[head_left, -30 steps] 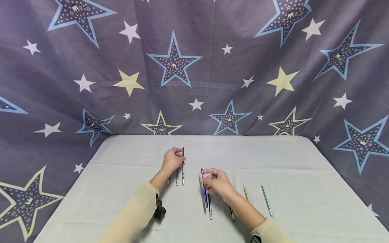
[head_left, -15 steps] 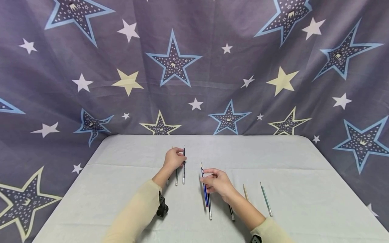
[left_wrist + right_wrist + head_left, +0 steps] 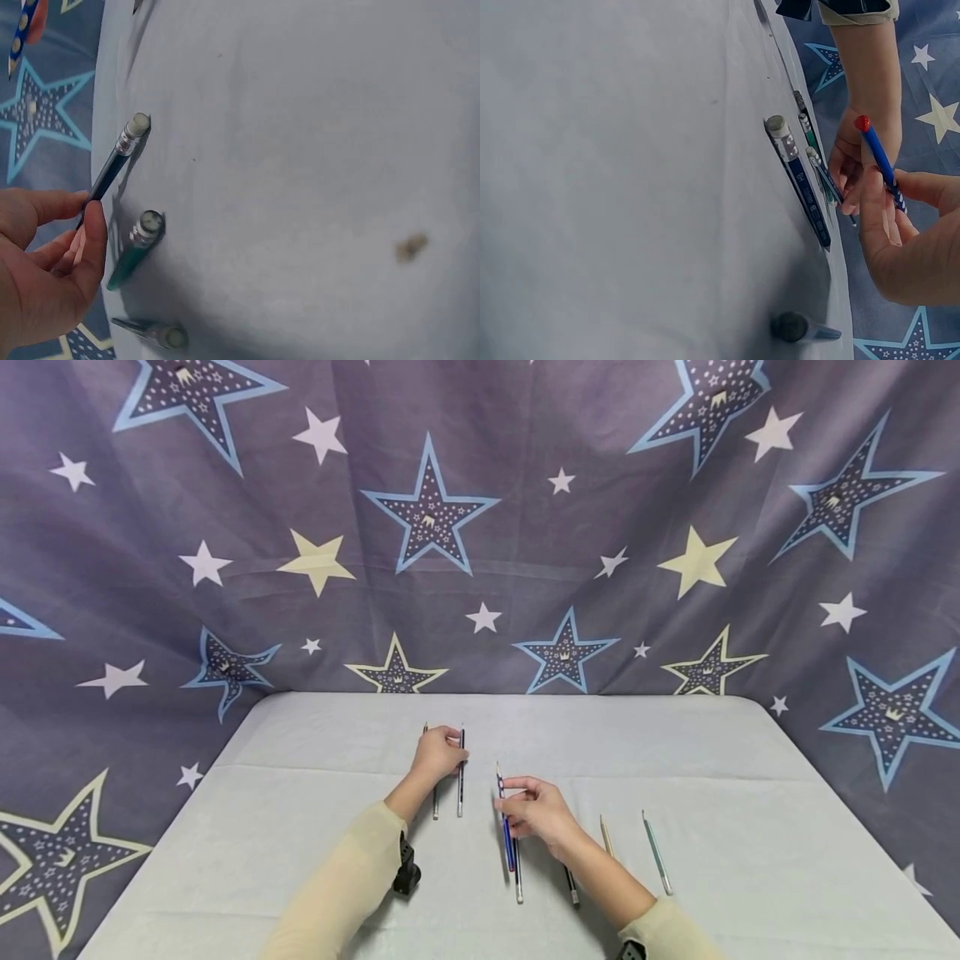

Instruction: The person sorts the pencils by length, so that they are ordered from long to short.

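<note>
My left hand (image 3: 438, 755) pinches a dark pencil (image 3: 461, 795) between thumb and fingers. Its white eraser end, with a silver ferrule, points toward me and lies low over the cloth in the left wrist view. Beside that hand lie a green pencil (image 3: 133, 255) and another pencil (image 3: 156, 334), partly hidden by the hand and arm in the head view. My right hand (image 3: 543, 814) holds a blue pencil (image 3: 879, 152) with a red end, tilted and raised above the table. Just below it a dark blue pencil (image 3: 518, 881) with a white eraser lies on the cloth.
Under the right forearm lies a black pencil (image 3: 572, 887), partly covered. A gold pencil (image 3: 607, 835) and a teal pencil (image 3: 657, 853) lie to its right. The white cloth-covered table (image 3: 750, 852) ends at a star-patterned curtain (image 3: 495, 560).
My left hand has shifted slightly to the right with the dark pencil, widening the gap from the green one. The right hand and its blue pencil stay nearly still.
</note>
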`<action>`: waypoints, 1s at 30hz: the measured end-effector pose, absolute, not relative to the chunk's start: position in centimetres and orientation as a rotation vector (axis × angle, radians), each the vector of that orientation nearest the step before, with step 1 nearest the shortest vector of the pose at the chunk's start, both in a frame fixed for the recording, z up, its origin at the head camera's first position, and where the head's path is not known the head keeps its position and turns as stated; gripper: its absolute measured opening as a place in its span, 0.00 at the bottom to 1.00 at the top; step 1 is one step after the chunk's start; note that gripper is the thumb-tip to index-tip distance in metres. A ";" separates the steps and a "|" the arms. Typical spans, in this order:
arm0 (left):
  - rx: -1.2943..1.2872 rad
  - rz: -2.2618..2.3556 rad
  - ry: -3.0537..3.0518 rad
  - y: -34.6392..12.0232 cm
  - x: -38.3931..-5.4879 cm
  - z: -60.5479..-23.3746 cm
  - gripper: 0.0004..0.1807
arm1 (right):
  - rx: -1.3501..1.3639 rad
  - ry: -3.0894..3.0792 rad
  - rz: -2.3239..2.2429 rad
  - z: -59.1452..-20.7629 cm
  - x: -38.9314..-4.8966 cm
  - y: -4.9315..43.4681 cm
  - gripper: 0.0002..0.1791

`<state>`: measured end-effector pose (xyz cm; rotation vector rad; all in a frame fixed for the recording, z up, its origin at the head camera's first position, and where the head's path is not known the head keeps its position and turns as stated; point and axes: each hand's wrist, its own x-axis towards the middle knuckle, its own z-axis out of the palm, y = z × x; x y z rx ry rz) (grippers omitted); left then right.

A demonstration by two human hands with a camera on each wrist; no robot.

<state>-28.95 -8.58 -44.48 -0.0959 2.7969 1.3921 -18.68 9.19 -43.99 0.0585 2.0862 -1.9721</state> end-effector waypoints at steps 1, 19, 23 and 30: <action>-0.087 1.378 2.800 -8.4 -28.9 -44.4 0.21 | 0.060 2.087 -1.973 -44.0 -18.7 9.2 0.24; -0.136 1.239 2.821 -7.9 -29.2 -44.4 0.20 | 0.064 2.081 -1.978 -44.1 -18.7 9.5 0.24; -0.114 1.203 2.846 -7.9 -29.1 -44.4 0.20 | 0.072 2.082 -1.982 -44.0 -18.9 9.5 0.24; -0.095 1.166 2.871 -7.8 -29.2 -44.7 0.19 | 0.087 2.095 -1.983 -43.7 -19.3 9.4 0.24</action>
